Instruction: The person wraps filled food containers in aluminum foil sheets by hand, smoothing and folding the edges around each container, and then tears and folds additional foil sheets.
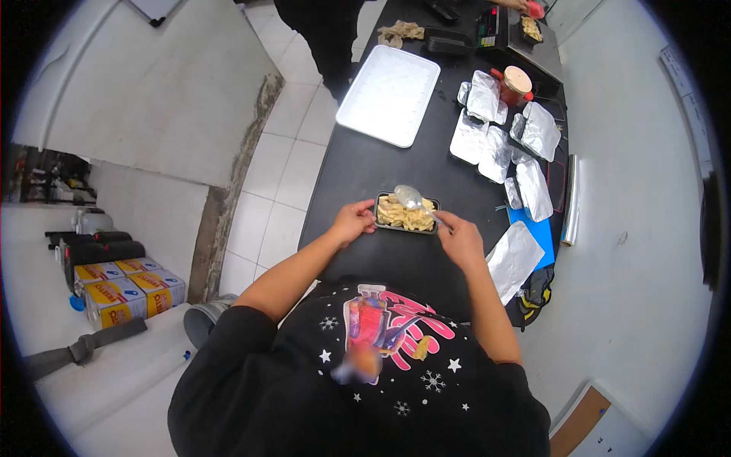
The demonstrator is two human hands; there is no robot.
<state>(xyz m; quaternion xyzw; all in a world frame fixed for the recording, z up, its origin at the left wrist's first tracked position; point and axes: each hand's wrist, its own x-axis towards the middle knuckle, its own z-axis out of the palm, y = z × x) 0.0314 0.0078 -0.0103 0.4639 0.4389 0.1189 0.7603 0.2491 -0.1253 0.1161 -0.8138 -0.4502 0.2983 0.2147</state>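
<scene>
A small black container [407, 230] filled with creamy yellow pasta [396, 215] sits on the dark table in front of me. My left hand [355, 222] grips its left edge, fingers curled at the side. In my right hand [461, 239] is a metal spoon [408, 196], held by the handle at the container's right side. The spoon's bowl is over the far part of the pasta; whether it touches the food I cannot tell.
A white tray [390, 95] lies farther along the black table [343, 171]. Several foil-covered containers [539, 131], a red pot [515, 85] and a foil sheet [515, 260] are on the right. At the far end, another person's hand [519, 4] is near a filled container [531, 29] on a scale.
</scene>
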